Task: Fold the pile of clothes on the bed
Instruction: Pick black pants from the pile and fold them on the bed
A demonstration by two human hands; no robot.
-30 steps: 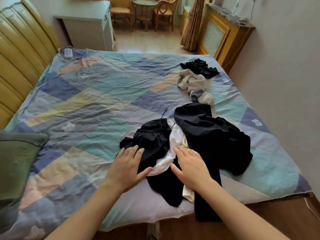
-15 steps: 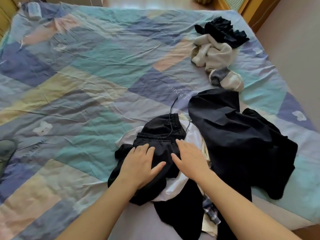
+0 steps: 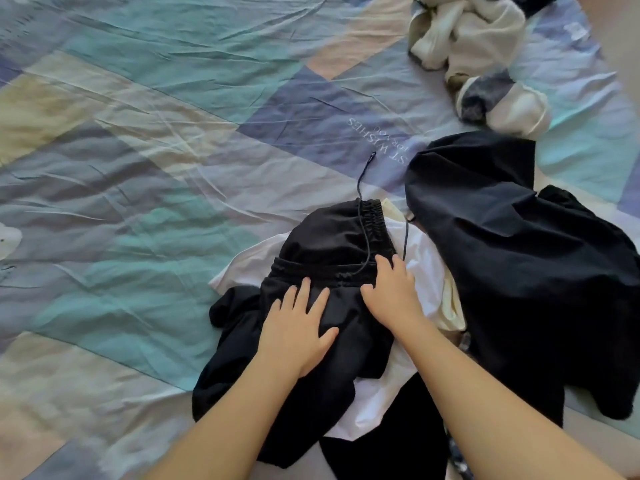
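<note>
The bed point(image 3: 145, 140) wears a creased patchwork cover. On its right side one big dark garment point(image 3: 512, 271) sprawls. Beside it lies one pair of black drawstring shorts point(image 3: 332, 237) atop a white garment point(image 3: 426, 271), long axis running away from the person, waistband at the far end. Farther off sits one cream and grey clothes heap point(image 3: 485, 60). The left hand point(image 3: 298, 327) lies flat on the shorts, fingers spread; the right hand point(image 3: 391, 292) rests at the waistband, fingers slightly bent.
</note>
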